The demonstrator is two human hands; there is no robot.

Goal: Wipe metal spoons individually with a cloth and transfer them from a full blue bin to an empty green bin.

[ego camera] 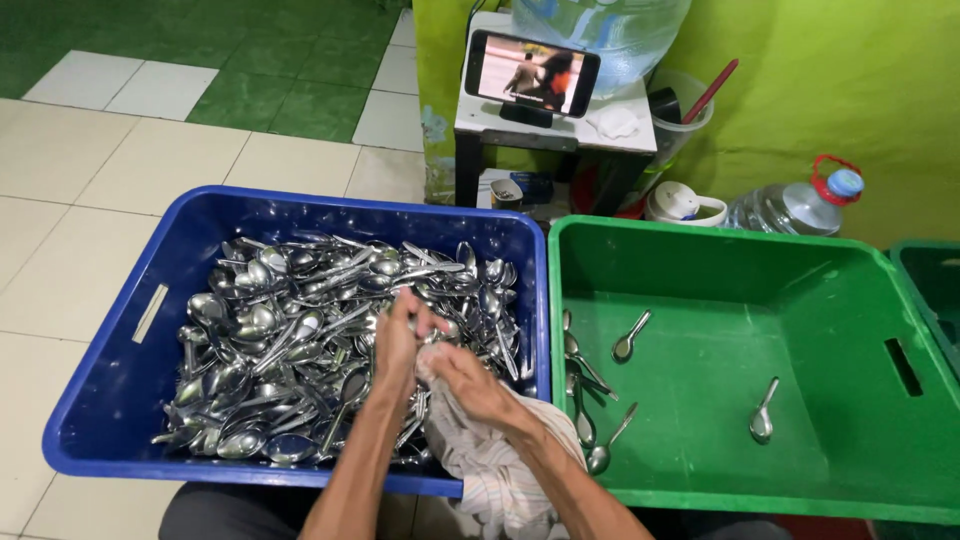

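We are over the blue tub [110, 370], both hands meeting above its right half, right on top of the spoon pile [280, 340]. Our left hand [398, 345] is closed, fingers pinched up around something small and shiny, most likely a spoon, though we can't make out its bowl or which way its handle runs. Our right hand [470, 385] is closed too, bunched around a striped cloth [480, 460] that trails back over the tub's near rim toward us. The two hands touch, so the piece sits between them, wrapped partly in cloth and mostly hidden.

Just right of the tub, rim to rim, stands the green tub [850, 480]. Our right hand is the nearer one to it. A few loose spoons [600, 400] lie along its left wall, handles pointing roughly away from us, and two more sit apart further right.

Beyond the blue tub a phone [530, 72] stands propped on a small stool. The green tub's far right is cut off by the frame, and the pile's lower layers are buried.
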